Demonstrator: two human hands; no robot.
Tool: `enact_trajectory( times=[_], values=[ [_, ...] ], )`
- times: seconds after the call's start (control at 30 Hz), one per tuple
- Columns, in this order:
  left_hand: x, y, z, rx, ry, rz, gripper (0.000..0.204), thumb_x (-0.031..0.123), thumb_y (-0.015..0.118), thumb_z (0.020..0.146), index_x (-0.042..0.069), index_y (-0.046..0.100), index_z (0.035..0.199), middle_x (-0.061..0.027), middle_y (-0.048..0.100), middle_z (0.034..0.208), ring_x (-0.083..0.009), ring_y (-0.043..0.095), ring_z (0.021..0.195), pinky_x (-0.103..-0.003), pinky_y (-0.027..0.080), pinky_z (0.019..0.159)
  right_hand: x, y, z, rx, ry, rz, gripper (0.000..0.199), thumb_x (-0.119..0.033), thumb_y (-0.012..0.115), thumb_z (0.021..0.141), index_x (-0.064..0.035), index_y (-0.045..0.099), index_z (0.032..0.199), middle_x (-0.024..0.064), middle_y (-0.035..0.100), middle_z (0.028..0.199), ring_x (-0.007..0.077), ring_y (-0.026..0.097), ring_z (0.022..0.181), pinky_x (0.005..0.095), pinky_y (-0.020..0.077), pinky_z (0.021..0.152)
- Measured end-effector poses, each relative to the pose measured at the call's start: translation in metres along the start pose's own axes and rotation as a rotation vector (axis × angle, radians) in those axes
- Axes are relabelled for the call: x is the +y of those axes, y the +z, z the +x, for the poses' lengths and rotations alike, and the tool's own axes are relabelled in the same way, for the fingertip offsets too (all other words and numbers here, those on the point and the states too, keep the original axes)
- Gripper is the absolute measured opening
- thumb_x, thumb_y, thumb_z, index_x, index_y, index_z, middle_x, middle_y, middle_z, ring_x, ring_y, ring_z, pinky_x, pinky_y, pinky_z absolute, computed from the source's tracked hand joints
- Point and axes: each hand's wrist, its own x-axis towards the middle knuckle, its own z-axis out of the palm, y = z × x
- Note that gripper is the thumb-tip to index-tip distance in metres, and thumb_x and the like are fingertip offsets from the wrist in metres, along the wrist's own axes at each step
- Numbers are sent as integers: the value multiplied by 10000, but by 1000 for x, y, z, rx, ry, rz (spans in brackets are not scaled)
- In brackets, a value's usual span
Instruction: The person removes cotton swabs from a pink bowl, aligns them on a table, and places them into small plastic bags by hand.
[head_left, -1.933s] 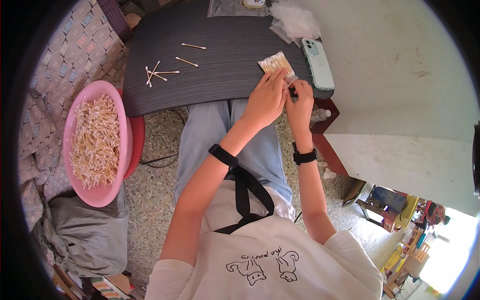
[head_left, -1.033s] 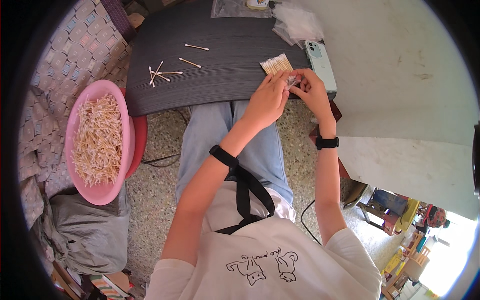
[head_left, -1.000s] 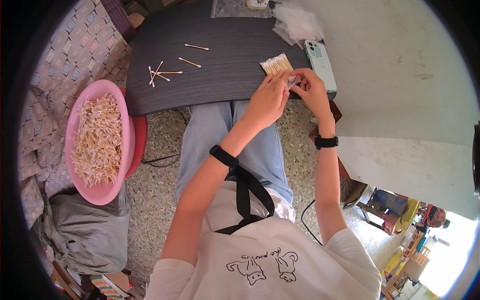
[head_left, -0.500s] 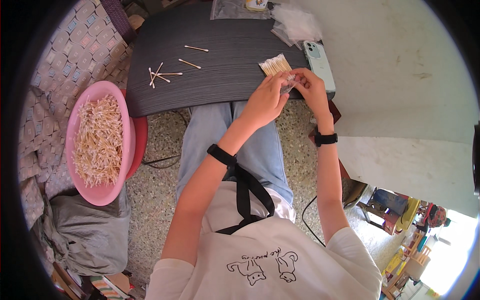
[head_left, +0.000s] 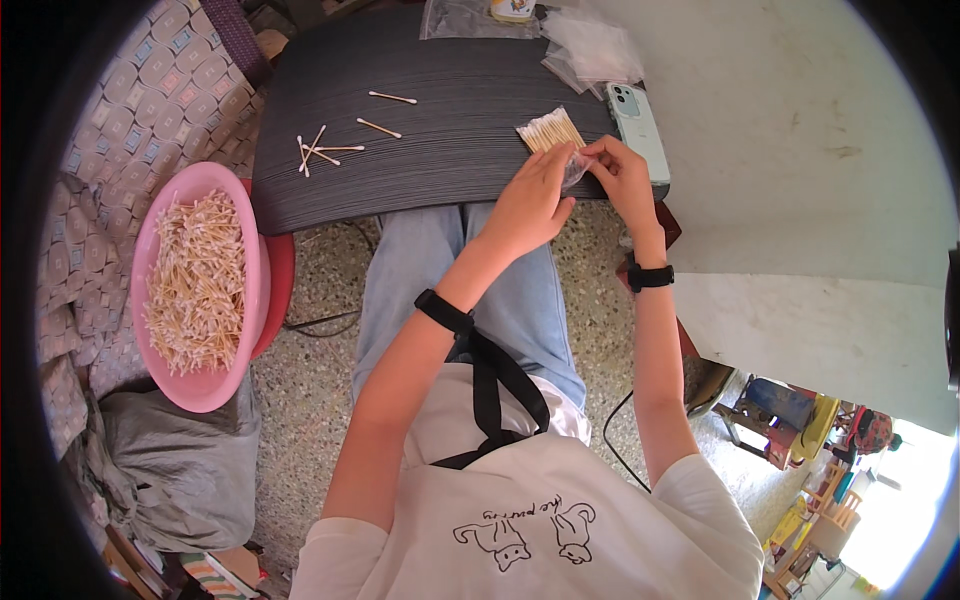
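Note:
A clear plastic bag (head_left: 574, 172) filled with a row of cotton swabs (head_left: 552, 130) lies near the right front edge of the dark table. Its swab end points away from me. Over the near part of the bag rests my left hand (head_left: 535, 195), fingers stretched out together and thumb apart. My right hand (head_left: 622, 175) pinches the bag's loose near end between thumb and fingers. Several loose cotton swabs (head_left: 333, 149) are scattered on the left half of the table, some of them crossed.
A pink basin (head_left: 258, 300) heaped with cotton swabs stands left of my legs. A pale phone (head_left: 638, 130) lies on the table (head_left: 450, 80) right of my hands. Empty clear bags (head_left: 597, 47) are stacked behind it, with another clear bag (head_left: 455, 20) at the far edge.
My left fingers have straightened and lie flatter over the bag. My right hand has shifted slightly at the bag's loose end. The scattered swabs and basin have not moved.

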Motion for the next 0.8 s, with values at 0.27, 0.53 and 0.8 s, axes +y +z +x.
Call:
enact_trajectory(
  times=[0.27, 0.53, 0.8],
  values=[
    [1, 1, 1, -26, 126, 188, 690, 79, 635, 793, -34, 313, 1393, -213, 368, 1432, -341, 348, 1343, -424, 277, 1129, 2, 5, -1, 93, 81, 158, 137, -10, 670, 796, 0, 622, 924, 53, 605, 751, 116, 523, 615, 260, 414, 551],
    [0, 4, -3, -33, 129, 268, 718, 77, 643, 771, -38, 319, 1401, -201, 330, 1466, -311, 309, 1375, -419, 260, 1138, -8, -1, -6, 104, -26, -133, 216, -24, 686, 783, 7, 661, 996, 93, 593, 744, 174, 530, 610, 288, 436, 579],
    [0, 2, -1, -38, 145, 237, 716, 72, 644, 770, -25, 323, 1403, -187, 342, 1465, -301, 323, 1369, -417, 260, 1139, -4, -1, 3, 103, -48, -280, 173, -75, 702, 777, 25, 677, 917, 138, 623, 785, 254, 590, 645, 333, 460, 607]
  ],
)
